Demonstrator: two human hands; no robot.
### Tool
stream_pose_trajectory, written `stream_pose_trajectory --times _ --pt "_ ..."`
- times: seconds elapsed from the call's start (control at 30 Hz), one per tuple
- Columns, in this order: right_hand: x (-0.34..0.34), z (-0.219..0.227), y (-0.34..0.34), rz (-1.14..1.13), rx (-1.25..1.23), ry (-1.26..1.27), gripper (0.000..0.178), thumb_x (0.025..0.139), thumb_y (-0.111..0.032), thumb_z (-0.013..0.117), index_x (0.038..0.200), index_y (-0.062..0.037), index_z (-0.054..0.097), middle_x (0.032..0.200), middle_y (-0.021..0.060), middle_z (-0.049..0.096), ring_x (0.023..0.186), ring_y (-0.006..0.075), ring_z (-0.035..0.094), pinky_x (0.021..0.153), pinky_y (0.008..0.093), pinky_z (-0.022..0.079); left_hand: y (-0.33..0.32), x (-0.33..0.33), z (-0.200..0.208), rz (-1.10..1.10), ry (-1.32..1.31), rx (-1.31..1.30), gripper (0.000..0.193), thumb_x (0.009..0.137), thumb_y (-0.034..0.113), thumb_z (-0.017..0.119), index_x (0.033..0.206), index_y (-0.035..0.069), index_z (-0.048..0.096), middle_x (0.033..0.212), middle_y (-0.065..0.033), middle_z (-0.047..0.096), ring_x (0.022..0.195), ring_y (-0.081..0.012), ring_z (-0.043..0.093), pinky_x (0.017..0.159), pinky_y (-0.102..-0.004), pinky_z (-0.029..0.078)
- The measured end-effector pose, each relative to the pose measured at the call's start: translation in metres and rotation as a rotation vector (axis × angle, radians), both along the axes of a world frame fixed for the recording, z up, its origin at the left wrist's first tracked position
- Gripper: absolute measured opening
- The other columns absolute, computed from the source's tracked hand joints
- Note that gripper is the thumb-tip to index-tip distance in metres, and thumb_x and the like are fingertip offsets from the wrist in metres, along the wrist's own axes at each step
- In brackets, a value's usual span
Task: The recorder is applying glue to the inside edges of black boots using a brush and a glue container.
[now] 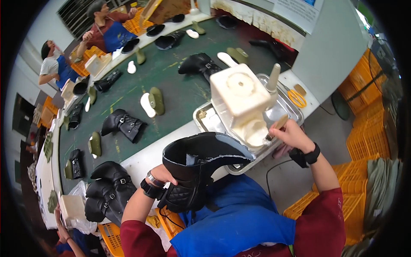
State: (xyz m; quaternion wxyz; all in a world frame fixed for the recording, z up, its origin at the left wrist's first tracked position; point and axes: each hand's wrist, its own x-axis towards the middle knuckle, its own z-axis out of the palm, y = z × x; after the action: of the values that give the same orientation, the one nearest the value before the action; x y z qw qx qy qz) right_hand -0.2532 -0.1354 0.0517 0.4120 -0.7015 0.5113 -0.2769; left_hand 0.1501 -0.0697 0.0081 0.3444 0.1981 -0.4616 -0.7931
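Note:
My left hand (pixel 162 174) grips a black boot upper (pixel 188 192) by its shaft. The boot upper is held upside down above my lap, its open underside facing up with a pale raw edge along the rim. In my right hand (pixel 292 135) is a brush (pixel 280 123) with a wooden handle, its dark bristles at the mouth of a white glue dispenser (pixel 244 98). White glue shows in that mouth. Under the dispenser lies a metal tray (pixel 201 112). A blue apron (pixel 239 218) covers my lap.
A green conveyor belt (pixel 171 92) carries black boots (pixel 124 124), green shoe lasts (pixel 157 101) and white insoles (pixel 147 105). Orange scissors (pixel 296 98) lie beyond the tray. Orange crates (pixel 364 137) stack at right. More boots (pixel 109 188) lie at left. Co-workers (pixel 109 28) are across the belt.

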Motion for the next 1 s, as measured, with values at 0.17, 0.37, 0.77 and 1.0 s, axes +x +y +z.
stream_pose_trajectory --times 0.17,0.37,0.77,1.0 --pt "-0.026 0.002 -0.006 -0.157 0.193 -0.222 0.021 0.085 -0.019 0.061 0.091 0.001 0.062 0.069 -0.0005 0.058 0.06 0.0045 0.052 0.053 0.0189 0.041 -0.004 -0.036 -0.012 -0.087 -0.013 0.045 0.082 0.066 0.024 0.077 0.132 -0.001 0.036 0.127 -0.0172 0.048 0.114 -0.0298 0.049 0.099 -0.0422 0.037" --pt "-0.001 0.062 0.005 -0.008 0.198 -0.428 0.021 0.088 -0.017 0.056 0.1 -0.0009 0.061 0.073 0.0009 0.058 0.06 0.0028 0.05 0.054 0.0149 0.041 -0.002 -0.068 -0.023 -0.192 -0.035 0.1 0.084 0.064 0.025 0.078 0.132 0.0 0.036 0.127 -0.0165 0.048 0.115 -0.029 0.049 0.1 -0.0415 0.036" --pt "0.063 0.064 0.021 0.459 -0.343 -0.35 0.015 0.079 -0.008 0.066 0.092 -0.0011 0.063 0.081 0.008 0.067 0.069 0.0175 0.063 0.061 0.0247 0.048 -0.005 -0.064 -0.023 -0.299 -0.124 0.17 0.09 0.06 0.027 0.081 0.133 0.001 0.035 0.128 -0.015 0.047 0.116 -0.0274 0.048 0.1 -0.04 0.035" --pt "0.05 0.061 0.028 0.422 -0.173 -0.27 0.013 0.079 -0.009 0.066 0.089 -0.0009 0.063 0.078 0.0066 0.066 0.068 0.0123 0.063 0.058 0.023 0.048 0.001 -0.061 -0.022 -0.293 -0.159 0.16 0.094 0.058 0.027 0.083 0.134 0.001 0.034 0.129 -0.0142 0.047 0.116 -0.0264 0.047 0.101 -0.0392 0.034"
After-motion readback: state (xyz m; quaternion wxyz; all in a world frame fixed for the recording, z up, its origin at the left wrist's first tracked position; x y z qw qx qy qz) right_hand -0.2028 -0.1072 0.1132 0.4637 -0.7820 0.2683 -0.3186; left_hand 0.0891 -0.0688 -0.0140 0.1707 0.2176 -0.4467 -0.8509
